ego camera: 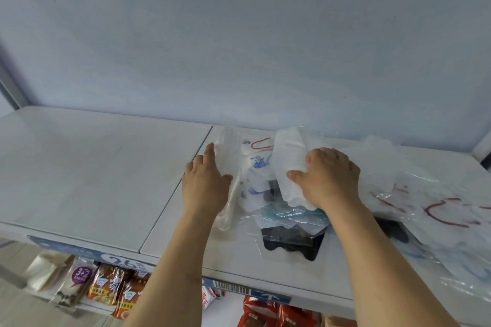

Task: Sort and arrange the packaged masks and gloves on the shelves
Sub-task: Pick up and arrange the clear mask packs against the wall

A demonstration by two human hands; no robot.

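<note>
A heap of clear-packaged masks lies on the white top shelf (79,167). My right hand (332,175) grips a white mask pack (289,164) lifted above the heap. My left hand (206,183) lies with straight fingers against a clear pack of white masks (228,156) at the heap's left edge. Between my hands sit packs with blue and red print (256,164). A black mask pack (292,241) lies at the front, under a bluish pack (289,216). Clear packs with red markings (438,210) spread to the right.
The shelf's left half shows bare white surface, with a seam (175,194) running beside my left hand. A blue wall rises behind. Below the shelf edge with price labels (122,260) stand snack packets (111,287) and red packets (268,310).
</note>
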